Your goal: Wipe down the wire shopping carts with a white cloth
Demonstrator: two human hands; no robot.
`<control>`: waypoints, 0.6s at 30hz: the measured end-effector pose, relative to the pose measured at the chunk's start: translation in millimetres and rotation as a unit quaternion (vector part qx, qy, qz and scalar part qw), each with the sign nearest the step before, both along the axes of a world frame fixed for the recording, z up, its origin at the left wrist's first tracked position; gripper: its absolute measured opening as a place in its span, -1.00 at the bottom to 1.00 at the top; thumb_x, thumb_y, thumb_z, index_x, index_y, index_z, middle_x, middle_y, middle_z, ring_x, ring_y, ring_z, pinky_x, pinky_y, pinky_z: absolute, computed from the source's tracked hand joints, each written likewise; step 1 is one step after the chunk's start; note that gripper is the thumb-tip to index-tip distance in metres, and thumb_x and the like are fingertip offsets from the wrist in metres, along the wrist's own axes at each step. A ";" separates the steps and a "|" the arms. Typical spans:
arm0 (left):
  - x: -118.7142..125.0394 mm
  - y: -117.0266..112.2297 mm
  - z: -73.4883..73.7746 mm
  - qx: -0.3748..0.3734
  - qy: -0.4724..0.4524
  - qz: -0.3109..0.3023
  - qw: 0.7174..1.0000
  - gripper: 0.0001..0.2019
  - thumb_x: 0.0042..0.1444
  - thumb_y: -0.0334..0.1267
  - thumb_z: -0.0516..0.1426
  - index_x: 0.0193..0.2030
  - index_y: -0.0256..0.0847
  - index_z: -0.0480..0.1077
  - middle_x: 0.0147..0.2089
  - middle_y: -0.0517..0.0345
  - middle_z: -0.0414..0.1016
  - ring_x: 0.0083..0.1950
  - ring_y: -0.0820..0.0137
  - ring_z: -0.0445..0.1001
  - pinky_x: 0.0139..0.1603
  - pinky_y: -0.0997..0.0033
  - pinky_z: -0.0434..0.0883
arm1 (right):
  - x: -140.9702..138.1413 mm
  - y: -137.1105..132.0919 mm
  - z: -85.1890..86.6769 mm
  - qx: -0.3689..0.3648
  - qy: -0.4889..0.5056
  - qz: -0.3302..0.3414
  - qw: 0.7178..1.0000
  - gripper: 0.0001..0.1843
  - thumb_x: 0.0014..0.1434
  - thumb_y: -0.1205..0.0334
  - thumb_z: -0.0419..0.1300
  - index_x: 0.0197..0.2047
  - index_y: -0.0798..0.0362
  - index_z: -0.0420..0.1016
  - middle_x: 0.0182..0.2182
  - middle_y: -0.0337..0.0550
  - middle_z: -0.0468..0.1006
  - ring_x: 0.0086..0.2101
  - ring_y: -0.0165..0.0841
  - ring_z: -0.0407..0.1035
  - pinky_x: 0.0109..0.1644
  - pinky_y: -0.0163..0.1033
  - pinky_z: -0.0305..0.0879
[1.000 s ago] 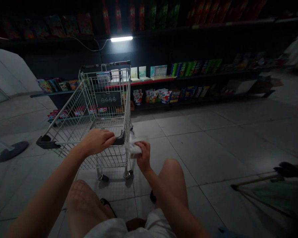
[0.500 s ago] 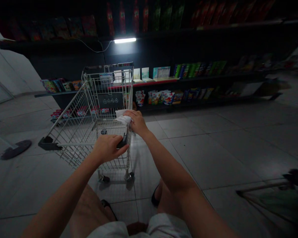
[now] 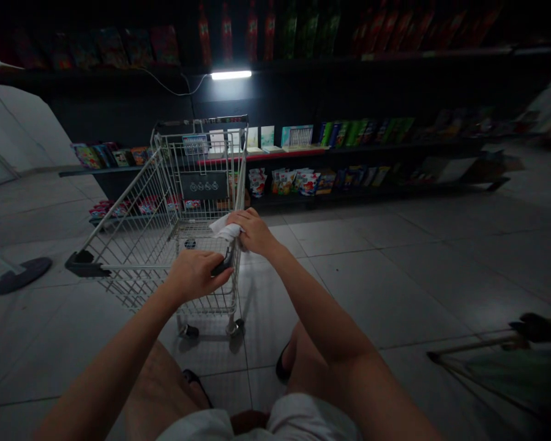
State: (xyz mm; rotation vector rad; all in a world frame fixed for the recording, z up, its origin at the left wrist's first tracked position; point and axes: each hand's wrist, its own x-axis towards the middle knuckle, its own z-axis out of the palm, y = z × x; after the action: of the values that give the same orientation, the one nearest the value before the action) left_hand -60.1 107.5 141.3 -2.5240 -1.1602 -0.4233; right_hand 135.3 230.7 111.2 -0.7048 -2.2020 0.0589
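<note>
Now held: a white tissue (image 3: 224, 231) is being pinched by the right hand (image 3: 256, 233), its fingers closed over the tissue just beside the cart's side rail; whether the tissue is touching the rail cannot be told.

Left hand (image 3: 193, 275): fingers are being curled around a black handle grip (image 3: 224, 260).

Cart: a wire shopping cart (image 3: 133, 245) is being gripped directly ahead, its wheels on grey floor tiles (image 3: 386, 288).

Feet: a black sandal (image 3: 282, 364) is being worn just behind the cart.

Beyond: low dark shelves (image 3: 395, 147) of packaged goods are being lit by a tube light (image 3: 231, 75).

Left side: a flat mop head (image 3: 22, 274) is being rested on the floor, well apart from the cart.
</note>
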 end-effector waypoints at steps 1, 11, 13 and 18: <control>-2.8 -1.9 0.6 0.000 -0.001 -0.007 1.000 -0.59 0.27 0.01 0.01 -0.52 -0.19 0.31 -0.56 0.17 0.40 -0.53 0.44 0.30 -0.48 0.38 -0.01 | -1.9 -2.5 -0.8 0.005 -0.004 0.010 1.000 -0.55 -0.02 0.51 -0.02 -0.10 0.11 0.51 -0.02 -0.04 0.55 0.03 -0.22 0.34 0.15 -0.07 0.13; -58.6 -24.4 11.2 -0.094 -0.034 -0.033 0.994 -0.56 0.30 -0.03 -0.08 -0.56 -0.18 0.22 -0.60 0.20 0.25 -0.56 0.48 0.22 -0.48 0.40 0.07 | -63.2 -56.5 -54.4 0.060 0.224 -0.002 0.973 -0.53 0.16 0.35 0.00 0.13 0.06 0.41 0.10 -0.01 0.41 0.15 -0.19 0.25 0.27 -0.03 0.18; -68.4 -28.0 16.8 -0.141 -0.043 -0.019 0.989 -0.54 0.31 -0.02 -0.12 -0.56 -0.18 0.22 -0.60 0.19 0.24 -0.55 0.47 0.23 -0.47 0.41 0.09 | -84.0 -72.2 -97.7 0.049 0.278 -0.024 0.959 -0.48 0.21 0.33 -0.03 0.23 0.04 0.33 0.17 0.02 0.34 0.21 -0.18 0.20 0.29 0.01 0.19; -69.6 -27.5 38.7 -0.238 -0.044 0.108 0.964 -0.49 0.32 0.10 -0.19 -0.31 -0.20 0.40 -0.49 0.14 0.43 -0.44 0.39 0.40 -0.40 0.43 0.20 | -108.1 -102.6 -215.3 0.003 0.286 -0.064 0.956 -0.50 0.13 0.42 0.02 0.13 -0.01 0.42 0.06 0.01 0.37 0.08 -0.18 0.29 0.12 0.04 0.40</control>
State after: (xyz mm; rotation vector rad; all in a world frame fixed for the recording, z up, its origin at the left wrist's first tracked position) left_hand -129.7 80.1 180.0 -2.7427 -1.7267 -0.2206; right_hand 27.2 128.1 -104.1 -0.7184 -1.5983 0.1675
